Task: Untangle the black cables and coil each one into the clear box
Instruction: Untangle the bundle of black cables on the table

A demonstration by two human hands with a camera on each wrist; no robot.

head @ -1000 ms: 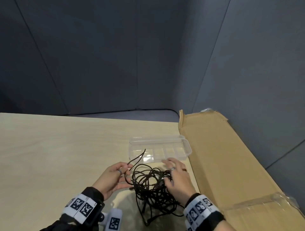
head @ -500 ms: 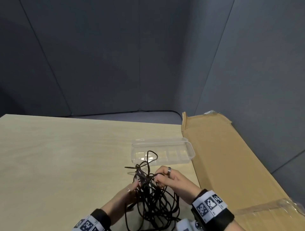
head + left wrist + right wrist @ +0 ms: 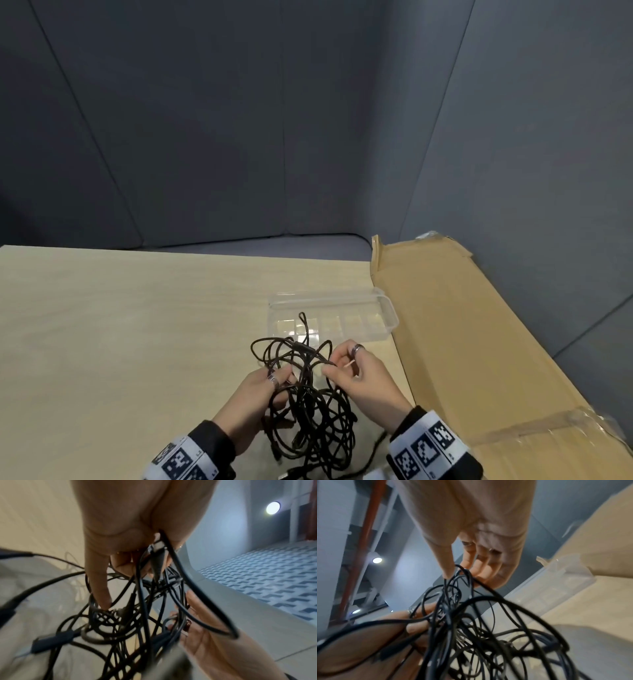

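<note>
A tangle of black cables [image 3: 310,407] hangs lifted between both hands over the near edge of the wooden table [image 3: 120,325]. My left hand [image 3: 263,394] grips loops on the left side of the bundle; in the left wrist view the left hand [image 3: 137,545] closes round a plug and strands of the black cables [image 3: 133,615]. My right hand [image 3: 356,373] pinches a strand near the top right. In the right wrist view the right hand [image 3: 471,569] pinches the black cables [image 3: 471,628] between thumb and fingers. The clear box [image 3: 334,317] lies just beyond, lid open, with empty compartments.
A flattened cardboard sheet [image 3: 479,342] covers the table's right side, against the clear box's right end. Grey partition walls [image 3: 274,120] stand behind the table. Bare tabletop stretches to the left.
The cable bundle has come up off the table. My left hand has moved in under its left side, and my right hand has gone from resting on the pile to pinching a strand.
</note>
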